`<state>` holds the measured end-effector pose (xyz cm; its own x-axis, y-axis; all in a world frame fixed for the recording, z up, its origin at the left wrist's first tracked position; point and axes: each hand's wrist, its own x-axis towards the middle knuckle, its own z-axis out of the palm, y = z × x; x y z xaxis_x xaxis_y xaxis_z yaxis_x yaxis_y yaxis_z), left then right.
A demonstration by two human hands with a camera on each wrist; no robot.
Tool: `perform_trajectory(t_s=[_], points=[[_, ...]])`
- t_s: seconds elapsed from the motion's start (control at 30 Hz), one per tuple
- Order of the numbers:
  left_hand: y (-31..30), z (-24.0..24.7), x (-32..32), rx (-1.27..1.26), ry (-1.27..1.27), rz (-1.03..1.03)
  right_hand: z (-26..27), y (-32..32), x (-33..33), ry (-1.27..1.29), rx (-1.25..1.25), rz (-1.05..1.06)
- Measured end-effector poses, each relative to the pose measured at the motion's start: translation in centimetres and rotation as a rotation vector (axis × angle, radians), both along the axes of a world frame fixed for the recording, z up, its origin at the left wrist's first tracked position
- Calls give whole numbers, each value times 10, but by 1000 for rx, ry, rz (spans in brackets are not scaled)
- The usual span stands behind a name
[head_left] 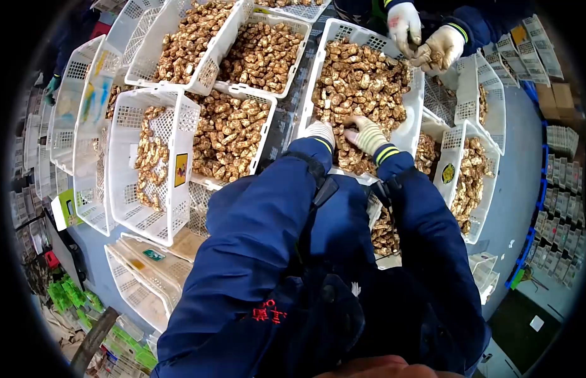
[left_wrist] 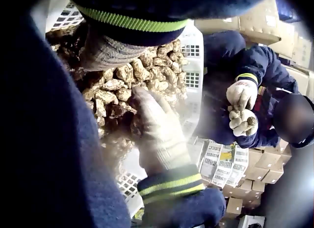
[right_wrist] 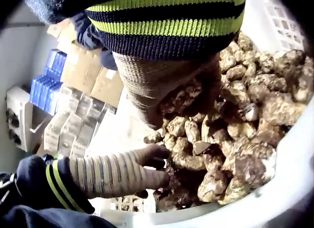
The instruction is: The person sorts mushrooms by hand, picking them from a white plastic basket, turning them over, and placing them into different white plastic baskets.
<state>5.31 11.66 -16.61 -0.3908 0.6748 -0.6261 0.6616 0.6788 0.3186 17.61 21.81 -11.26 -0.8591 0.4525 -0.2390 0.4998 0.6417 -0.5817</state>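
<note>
Brown, knobbly lumps (head_left: 359, 82) (left_wrist: 115, 93) (right_wrist: 235, 134) fill a white perforated crate (head_left: 414, 120) (right_wrist: 274, 179). My gloved left hand (head_left: 319, 132) (left_wrist: 105, 53) (right_wrist: 117, 174) is at the crate's near left part; in the right wrist view its fingers are parted beside a dark lump (right_wrist: 181, 186). To its right my gloved right hand (head_left: 368, 135) (left_wrist: 159, 125) (right_wrist: 157, 83) reaches down into the pile, thumb and fingers curled round a muddy lump (right_wrist: 181, 96). Shadow hides some of its fingertips.
Another person's gloved hands (head_left: 425, 44) (left_wrist: 240, 107) hold a small lump over the crate's far right corner. More filled crates (head_left: 261, 53) stand at the left, and others (head_left: 472, 183) at the right. Cardboard boxes (left_wrist: 260, 164) (right_wrist: 86, 71) are stacked beyond.
</note>
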Motion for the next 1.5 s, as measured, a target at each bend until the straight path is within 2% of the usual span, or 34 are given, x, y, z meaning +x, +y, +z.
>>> perform_trajectory(t_s=[0.03, 0.07, 0.1, 0.13, 0.17, 0.23, 0.27, 0.33, 0.37, 0.4, 0.53, 0.6, 0.63, 0.67, 0.73, 0.77, 0.8, 0.87, 0.9, 0.93, 1.0, 1.03, 1.07, 1.13, 1.17, 1.2, 1.3, 1.33, 1.4, 1.43, 1.47, 1.5], points=[[-9, 37, -1, 10, -3, -96, -7, -3, -11, 19, 40, 126], [-9, 44, -2, 10, 3, -171, -14, -6, -21, 36, 80, 251], [-10, 25, 0, 56, 37, -200, -15, -13, -28, -65, 93, 273], [-12, 19, 1, 103, 69, -231, -1, -23, -32, -123, 88, 219], [-11, 12, 2, 82, 63, -263, -11, -20, -33, -179, 144, 257], [-9, 34, -1, 43, 49, -323, -9, -22, -33, -244, 249, 299], [-10, 31, 1, 45, 66, -306, -8, -23, -32, -364, 143, 205], [-11, 18, 4, 54, 105, -262, 4, -22, -25, -346, 33, 187], [-11, 12, 3, 58, 126, -237, -13, -15, -17, -314, 60, 215], [-12, 15, 1, 45, 98, -231, -9, -13, -18, -416, 88, 203], [-1, 37, -5, -79, 48, -296, -16, -8, 3, -188, 82, 198], [0, 45, -6, -111, 27, -307, -9, -9, 9, -234, -144, 80], [-2, 41, -3, -68, 53, -277, 8, -14, 5, -288, -159, 53], [-3, 40, -2, -57, 69, -290, -3, -11, 10, -245, -174, 75], [-6, 44, -1, -39, 102, -313, -17, -3, 16, 23, -617, -13], [-4, 19, 0, -43, 99, -301, -27, 3, 17, 103, -771, -53], [-3, 21, 0, -51, 99, -329, 0, 5, 13, 17, -942, -174], [-2, 28, -3, -67, 96, -383, 30, 2, 14, 173, -1158, -340], [2, 27, -4, -124, 47, -305, 33, 2, 16, 236, -1175, -362], [2, 26, -5, -119, 40, -311, 34, 3, 16, 271, -1206, -407], [1, 37, -6, -110, 26, -325, 15, 17, 8, 216, -986, -435], [-1, 41, -4, -93, 18, -224, -1, 26, 3, 271, -767, -382], [-2, 46, -3, -74, 29, -199, -28, 44, -2, 140, -447, -328], [-3, 54, 0, -39, 54, -150, 11, 36, -29, -45, 69, -156], [-2, 47, -1, -42, 26, -169, 3, 37, -34, -51, 265, -56], [-3, 58, -3, -23, 15, -182, -14, 48, -45, -242, 411, 70], [0, 87, -7, -9, 26, -209, -24, 47, -58, -398, 519, 21], [1, 107, -16, -25, -57, -162, -25, 47, -62, -451, 555, 4], [-1, 66, -24, 264, -184, -10, -21, 54, -66, -501, 454, 10], [-5, 83, -30, 287, -633, 241, -5, 53, -59, -508, 425, 64], [-12, 101, -34, 300, -1081, 497, 9, 46, -47, -393, 320, -21], [-17, 109, -34, 376, -1185, 551, 0, 50, -36, -264, 248, -107]])
